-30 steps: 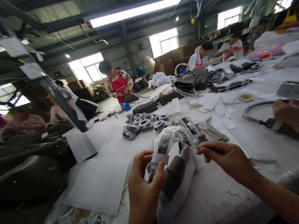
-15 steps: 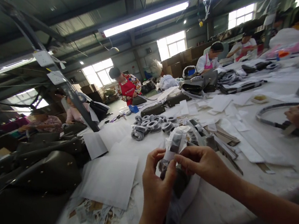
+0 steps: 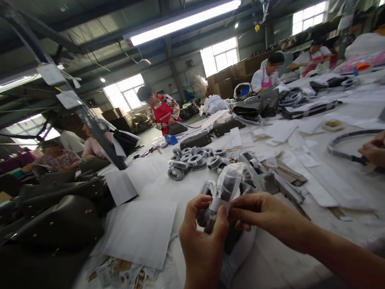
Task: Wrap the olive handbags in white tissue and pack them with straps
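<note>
Over the bench [image 3: 279, 269], a plastic-wrapped bundle [image 3: 229, 180] is held by the left hand [image 3: 204, 239], its white band [image 3: 216, 204] being pressed under the thumb. The band's end is pinched by the right hand [image 3: 269, 212]; if pulled too strongly, it could be torn.

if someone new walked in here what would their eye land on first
Probably the left hand, low in the centre, gripping a plastic-wrapped bundle at its white band, with the right hand close against it. Next might come the big dark pile dotted with studs at the left. The bright lamp stretches across the upper middle.
</note>
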A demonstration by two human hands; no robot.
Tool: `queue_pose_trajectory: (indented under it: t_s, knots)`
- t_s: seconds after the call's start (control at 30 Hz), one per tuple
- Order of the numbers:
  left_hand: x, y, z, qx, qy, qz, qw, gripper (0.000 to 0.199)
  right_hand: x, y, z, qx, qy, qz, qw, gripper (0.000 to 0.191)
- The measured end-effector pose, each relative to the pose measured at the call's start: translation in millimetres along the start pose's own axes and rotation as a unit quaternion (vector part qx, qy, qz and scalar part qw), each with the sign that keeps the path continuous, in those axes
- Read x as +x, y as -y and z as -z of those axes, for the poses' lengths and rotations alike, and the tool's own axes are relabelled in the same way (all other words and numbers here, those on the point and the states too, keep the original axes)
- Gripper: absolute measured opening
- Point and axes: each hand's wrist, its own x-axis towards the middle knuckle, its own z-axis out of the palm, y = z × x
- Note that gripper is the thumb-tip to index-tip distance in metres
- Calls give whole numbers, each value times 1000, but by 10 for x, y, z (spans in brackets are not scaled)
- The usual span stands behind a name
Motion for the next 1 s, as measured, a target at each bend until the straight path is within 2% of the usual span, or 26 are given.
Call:
queue_pose_trajectory:
  t_s: [0.13,0.27,0.4,0.53,0.67,0.73,0.87,1.0]
  knots:
    - [-18,35,-27,12,-1,-13,1000,24,-13,-29,22,-14,-21,5,1000,33]
    - [-19,50,-29,12,4,-17,1000,23,-9,-49,20,14,-18,-2,1000,38]
    - [-4,38,-9,-2,12,2,1000,24,-10,-60,44,60,-11,-27,998,43]
    - [37,33,18,-29,7,34,999,31,-22,-62,47,50,0,-11,999,38]
    - [52,33,35,-39,16,45,998,35,-14,-88,11,83,2,-11,996,39]
    - [38,29,33,-41,31,39,998,34,10,-119,-16,77,-15,0,997,38]
    - [12,15,14,-42,73,33,996,29,89,-219,-88,1,-77,67,995,27]
    - [3,-22,10,-34,78,39,996,25,144,-330,-209,-37,-140,106,984,18]
